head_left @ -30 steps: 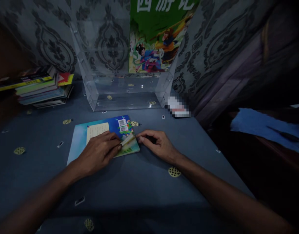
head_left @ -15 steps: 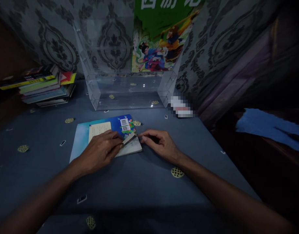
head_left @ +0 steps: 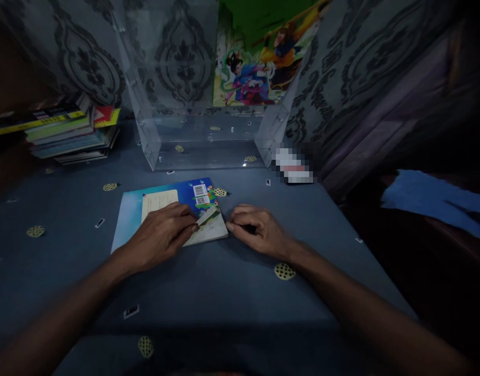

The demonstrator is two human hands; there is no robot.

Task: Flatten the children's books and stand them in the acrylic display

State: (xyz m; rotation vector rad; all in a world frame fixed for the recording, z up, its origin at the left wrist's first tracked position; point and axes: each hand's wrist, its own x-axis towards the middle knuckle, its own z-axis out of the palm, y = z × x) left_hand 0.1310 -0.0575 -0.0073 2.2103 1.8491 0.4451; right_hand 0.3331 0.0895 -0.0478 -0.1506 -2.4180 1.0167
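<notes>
Closest in, a blue-grey tablecloth (head_left: 232, 292) printed with yellow dotted fruit and small white labels covered the table and hung over its front edge. Two bare forearms came in from the lower corners and reached across it.

The left hand (head_left: 161, 232) lay palm down over the near part of a thin book (head_left: 185, 196), its thumb and fingertips pinching a turned-up flap (head_left: 207, 215) near the right end. The right hand (head_left: 259, 230) was beside the book's right edge, fingers curled and thumb tip drawn in toward them. Its tips were so close to the corner that it was impossible to tell whether they gripped the paper or only rested next to it.

The book lay flat on the cloth, in front of the person and between the two hands. Its upward side was blue, with a cream panel (head_left: 161, 199) of small print partly under the left hand, and a white barcode label (head_left: 200, 192) toward the far right corner. Below the flap, a pale page showed.

Farther off on the right, past the table's edge, lay a blue cloth (head_left: 431, 198). Near the table's right side was a pixelated object (head_left: 293, 167); what it was could not be made out. At the far left sat an uneven pile of books (head_left: 69, 136). A clear plastic rack (head_left: 206, 161) stood at the back, holding a green picture book (head_left: 259, 62) upright, before patterned wallpaper (head_left: 180, 57).
</notes>
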